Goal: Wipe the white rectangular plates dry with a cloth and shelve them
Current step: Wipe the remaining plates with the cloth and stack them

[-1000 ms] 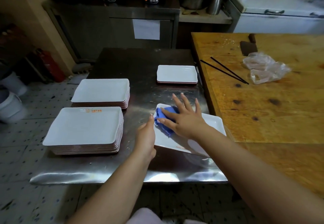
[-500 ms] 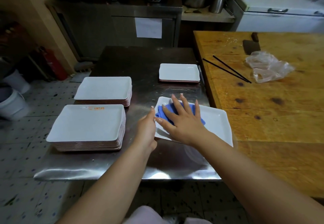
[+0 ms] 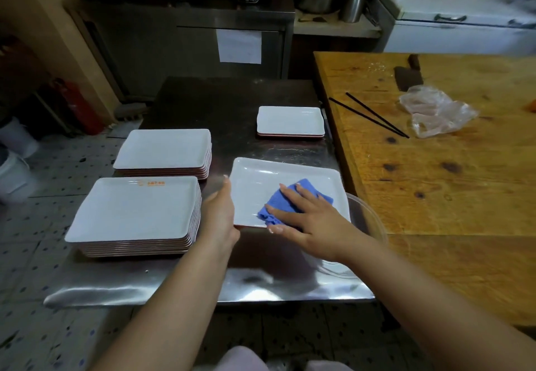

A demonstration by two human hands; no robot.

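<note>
A white rectangular plate [image 3: 269, 179] is held level over the steel table [image 3: 179, 286]. My left hand [image 3: 220, 214] grips its left edge, thumb along the rim. My right hand [image 3: 307, 219] presses a blue cloth [image 3: 278, 205] flat on the plate's near right part, fingers spread and straight. Two tall stacks of white plates stand at the left: a near stack [image 3: 136, 211] with an orange mark and a far stack [image 3: 165, 150]. A low stack [image 3: 290, 121] lies at the far right of the steel table.
A clear plastic bowl [image 3: 368, 225] sits under the plate's right side. The wooden table [image 3: 435, 185] at the right carries black chopsticks [image 3: 371, 116], a cleaver [image 3: 407, 76] and a crumpled plastic bag [image 3: 438, 111]. White buckets [image 3: 13, 173] stand on the floor at the left.
My right hand slid the cloth from the plate's far left corner toward its near right part. The plate tilted flatter. My left hand kept its grip on the left edge.
</note>
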